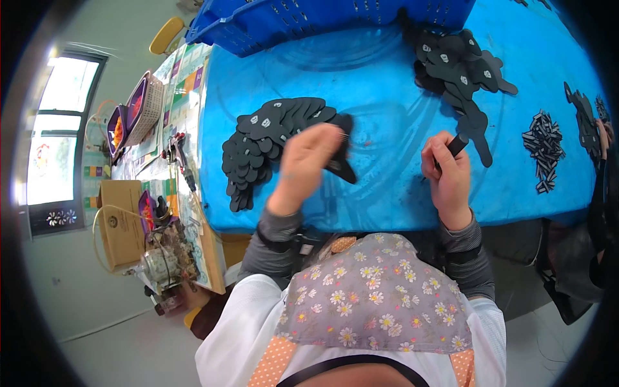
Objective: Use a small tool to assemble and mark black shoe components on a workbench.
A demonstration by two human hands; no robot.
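My left hand (302,169), slightly smeared by motion, grips a flat black cutout (343,158) above the blue table cover. Its fingers are closed on the near side of the piece. Just left of it lies a fanned stack of similar black cutouts (261,132), some with small white marks on them. My right hand (449,180) is wrapped round a short black cylinder (458,143), like a marker or tool handle; its lower end is hidden in the fist. Beyond the right hand sits a looser heap of black cutouts (461,71) with rounded ends.
A blue plastic crate (335,22) stands at the table's far edge. Small dark strips (543,148) are heaped at right, near a co-worker's hand (606,135) and more black pieces (583,122). On the left side table are baskets (145,103); a machine (161,264) stands below.
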